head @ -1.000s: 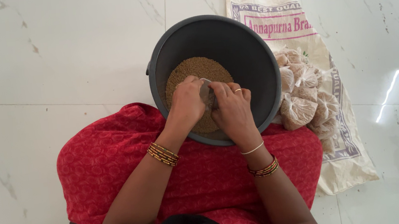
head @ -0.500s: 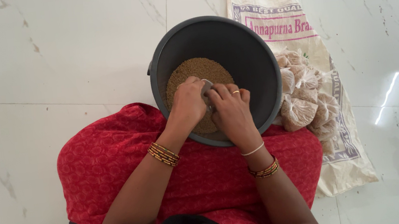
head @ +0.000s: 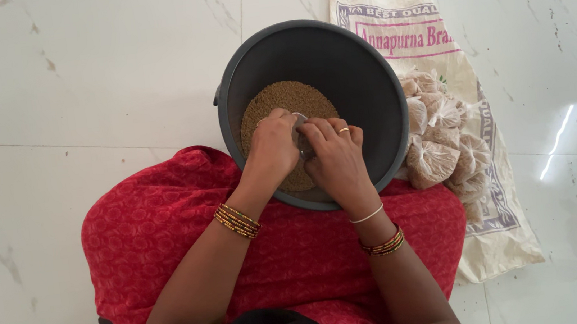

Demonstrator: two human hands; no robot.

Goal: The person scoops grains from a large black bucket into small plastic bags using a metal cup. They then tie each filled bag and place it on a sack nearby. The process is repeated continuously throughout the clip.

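Head view is showing the left hand (head: 273, 144) and right hand (head: 334, 153) clenching together on a small clear bag (head: 301, 137) inside the dark grey round plastic tub (head: 365, 73) of brown grain (head: 281, 101); keeping the bag low over the grain is advisable against spillage.

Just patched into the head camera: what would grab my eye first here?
The dark grey tub at frame centre, holding brown grain. Both hands meet inside it: left hand and right hand close around something small, mostly hidden. Right of the tub, small filled clear bags lie heaped on a pale sack.
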